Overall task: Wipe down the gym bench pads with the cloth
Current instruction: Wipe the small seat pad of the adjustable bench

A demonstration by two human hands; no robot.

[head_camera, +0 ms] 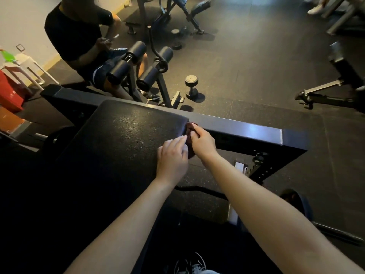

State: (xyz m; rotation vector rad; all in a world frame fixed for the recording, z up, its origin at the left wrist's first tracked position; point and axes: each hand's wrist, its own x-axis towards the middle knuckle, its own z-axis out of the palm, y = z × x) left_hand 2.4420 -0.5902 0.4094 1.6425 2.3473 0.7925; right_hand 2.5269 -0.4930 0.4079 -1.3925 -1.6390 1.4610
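A black textured bench pad (122, 135) fills the middle of the head view, tilted away from me. A small dark red cloth (190, 133) is bunched against the pad's right edge near its far corner. My right hand (202, 142) grips the cloth from the right side. My left hand (172, 157) rests on the pad's right edge, its fingertips touching the cloth. Most of the cloth is hidden between the two hands.
A black steel frame bar (246, 129) runs behind the pad to the right. A person in a black shirt (75, 30) sits on a leg machine with roller pads (136, 50) at the back left. A dumbbell (191, 84) stands on the rubber floor. A white stool (21, 64) is at far left.
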